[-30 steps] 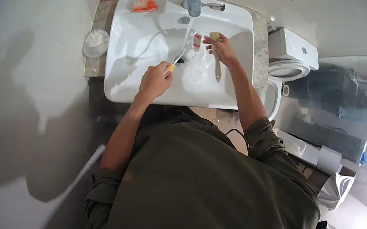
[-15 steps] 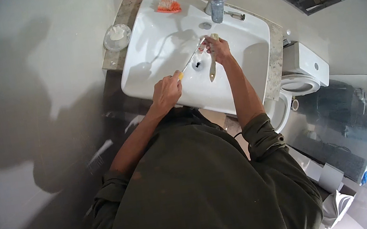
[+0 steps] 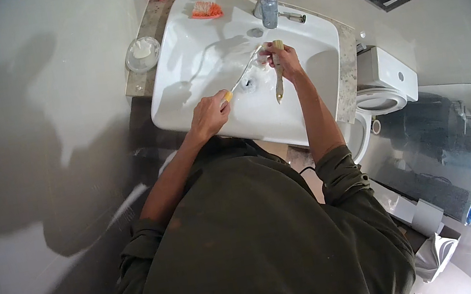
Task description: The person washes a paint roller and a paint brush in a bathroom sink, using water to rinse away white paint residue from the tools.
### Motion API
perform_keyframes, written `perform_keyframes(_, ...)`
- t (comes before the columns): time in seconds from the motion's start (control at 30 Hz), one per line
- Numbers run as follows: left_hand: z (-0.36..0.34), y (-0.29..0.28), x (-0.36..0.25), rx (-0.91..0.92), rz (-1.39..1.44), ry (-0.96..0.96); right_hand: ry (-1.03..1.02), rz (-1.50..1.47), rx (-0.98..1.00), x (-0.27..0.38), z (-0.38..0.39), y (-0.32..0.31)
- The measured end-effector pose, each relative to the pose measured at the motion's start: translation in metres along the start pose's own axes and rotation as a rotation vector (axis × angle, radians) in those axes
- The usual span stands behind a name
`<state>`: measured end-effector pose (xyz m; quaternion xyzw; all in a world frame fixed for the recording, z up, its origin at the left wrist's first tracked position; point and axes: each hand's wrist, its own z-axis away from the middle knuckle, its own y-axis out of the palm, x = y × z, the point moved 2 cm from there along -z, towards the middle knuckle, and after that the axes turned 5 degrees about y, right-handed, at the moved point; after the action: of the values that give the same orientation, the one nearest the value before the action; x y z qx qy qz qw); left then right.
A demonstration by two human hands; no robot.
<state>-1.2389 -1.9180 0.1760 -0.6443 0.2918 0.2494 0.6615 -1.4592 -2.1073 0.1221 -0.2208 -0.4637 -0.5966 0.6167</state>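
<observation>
left hand clutches a thin yellow-handled tool, just left of centre. right hand grips a brush, upper centre.

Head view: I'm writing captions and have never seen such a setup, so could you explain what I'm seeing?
There is no machine, only a person's two bare hands. A fisheye camera worn on the head looks down at them, which is why straight edges bend. The left hand holds a thin rod tool by its yellow handle; the rod's far end is close to the right hand. That hand grips what looks like a brush, handle end toward the person. Both work over a white sink with a metal faucet. An orange-and-white scrubber lies toward its far left corner; a round dish stands on the counter at left.
</observation>
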Motion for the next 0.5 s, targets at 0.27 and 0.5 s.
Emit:
perform_keyframes(0.27, -0.002, 0.004, 0.004, 0.023, 0.049, -0.012, -0.063, 0.144, -0.030, -0.002, 0.001, -0.005)
perform_keyframes(0.5, 0.003, 0.006, 0.003, 0.373, 1.075, -0.478, 0.059, 0.787, 0.077, 0.032, 0.017, -0.036)
